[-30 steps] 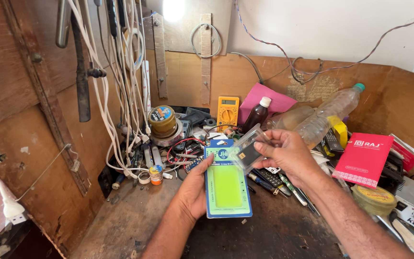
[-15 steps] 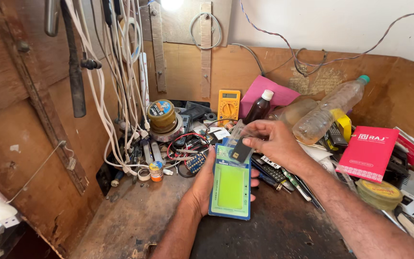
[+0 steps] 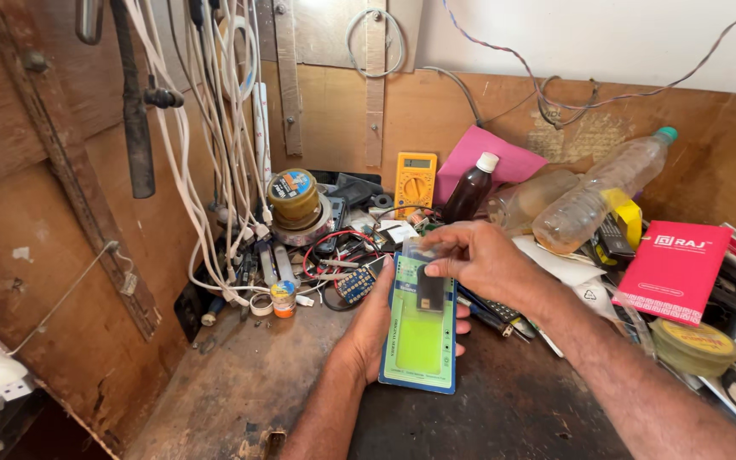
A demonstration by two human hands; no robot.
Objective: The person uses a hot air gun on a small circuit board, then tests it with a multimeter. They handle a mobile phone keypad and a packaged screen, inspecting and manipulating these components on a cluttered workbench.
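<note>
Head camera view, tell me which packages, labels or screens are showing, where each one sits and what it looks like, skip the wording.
Blister card: flat in the left hand, blue rim, green panel; right hand at its top.
Multimeter: leaning on the back wall, yellow, small grey screen.
Red box: right of the bench, flat rectangle, white print.
Solder spool: left of the multimeter, round, blue-and-yellow top label.
Brown bottle: beside the multimeter, white cap.

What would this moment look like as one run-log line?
left hand: under green card pack | right hand: fingers on pack's top | bench: cluttered | behind: yellow meter, bottles
</note>
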